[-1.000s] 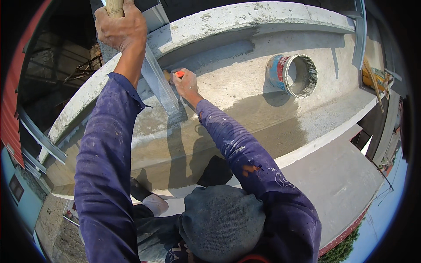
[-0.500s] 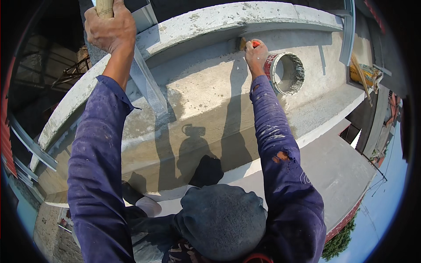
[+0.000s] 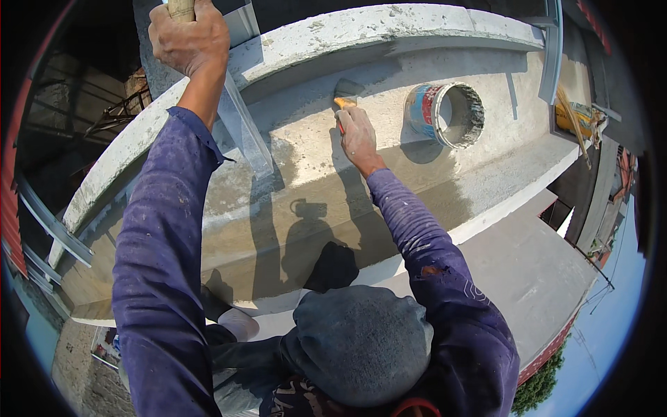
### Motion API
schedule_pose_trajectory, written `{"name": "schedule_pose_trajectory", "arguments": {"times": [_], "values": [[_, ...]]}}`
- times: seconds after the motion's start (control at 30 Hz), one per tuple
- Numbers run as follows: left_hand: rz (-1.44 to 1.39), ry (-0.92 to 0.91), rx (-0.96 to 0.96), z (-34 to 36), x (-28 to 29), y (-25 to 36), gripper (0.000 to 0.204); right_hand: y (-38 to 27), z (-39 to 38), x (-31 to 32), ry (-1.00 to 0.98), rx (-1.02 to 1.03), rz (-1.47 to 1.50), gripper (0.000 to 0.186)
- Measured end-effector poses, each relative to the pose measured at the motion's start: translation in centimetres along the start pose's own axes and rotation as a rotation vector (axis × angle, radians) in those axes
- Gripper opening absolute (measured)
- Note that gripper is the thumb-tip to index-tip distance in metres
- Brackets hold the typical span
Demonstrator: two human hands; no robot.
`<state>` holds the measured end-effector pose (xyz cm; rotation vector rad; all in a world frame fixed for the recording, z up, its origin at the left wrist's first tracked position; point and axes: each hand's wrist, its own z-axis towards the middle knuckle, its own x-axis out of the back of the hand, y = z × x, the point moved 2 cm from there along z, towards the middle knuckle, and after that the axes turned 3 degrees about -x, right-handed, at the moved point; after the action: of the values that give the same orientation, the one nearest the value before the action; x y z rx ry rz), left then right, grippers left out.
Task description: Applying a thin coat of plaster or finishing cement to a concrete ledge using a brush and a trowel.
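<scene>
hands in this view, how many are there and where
2. The left hand is at the upper left, gripping a pale pole; the right hand is above centre, holding a brush, left of the bucket. No other hand shows.

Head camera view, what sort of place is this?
Most likely an outdoor building site: there's a curved, rough concrete edge, a bucket with a grey-crusted rim, and a brush in the right hand.
</scene>
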<state>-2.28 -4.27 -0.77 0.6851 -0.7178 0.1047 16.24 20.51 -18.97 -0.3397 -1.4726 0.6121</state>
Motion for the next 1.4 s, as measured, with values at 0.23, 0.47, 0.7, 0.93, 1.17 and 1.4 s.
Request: {"name": "schedule_pose_trajectory", "arguments": {"times": [0.23,0.47,0.7,0.93,1.17,1.4], "values": [[0.024,-0.022,-0.014,0.3,0.4,0.1,0.061,-1.7,-7.9,2.9,-0.533,0.107,0.155,0.012],[0.000,-0.063,-0.046,0.6,1.9,2.0,0.061,1.4,-4.9,2.6,-0.317,-0.951,1.075,0.021],[-0.012,-0.114,-0.033,0.2,2.1,2.3,0.061,2.3,-4.2,7.1,0.096,-0.599,0.160,0.021],[-0.066,-0.178,-0.010,0.0,1.7,2.6,0.061,-4.4,-4.0,21.3,-0.010,-0.549,0.645,0.026],[-0.073,-0.223,0.007,0.7,1.6,1.7,0.062,-5.3,-4.5,33.6,0.015,-0.606,0.602,0.030],[-0.086,-0.268,-0.001,-0.3,1.8,2.5,0.062,-1.8,-3.6,43.2,0.001,-0.797,0.901,0.039]]}}
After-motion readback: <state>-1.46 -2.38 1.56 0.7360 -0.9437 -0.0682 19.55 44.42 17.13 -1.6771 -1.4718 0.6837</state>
